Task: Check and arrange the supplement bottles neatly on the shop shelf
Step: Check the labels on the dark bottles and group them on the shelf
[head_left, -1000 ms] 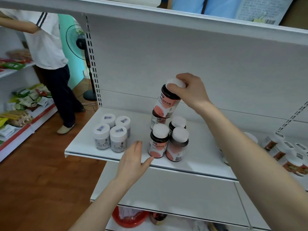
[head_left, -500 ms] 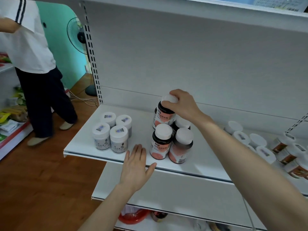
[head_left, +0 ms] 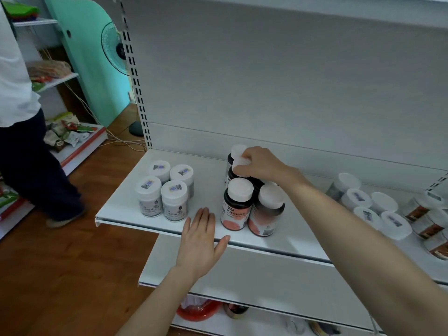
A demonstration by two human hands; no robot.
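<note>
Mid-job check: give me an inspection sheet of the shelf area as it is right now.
Surface: white shelf, level.
Job's things: four white bottles in a square; dark bottles clustered; loose bottles on the right, unsorted.
Clutter: red item on a lower shelf.
Grips: left grip flat on the shelf edge; right grip holds a rear dark bottle's cap.
Cables: wires on the floor by the fan.
Surroundings: person at left; wooden floor.
</note>
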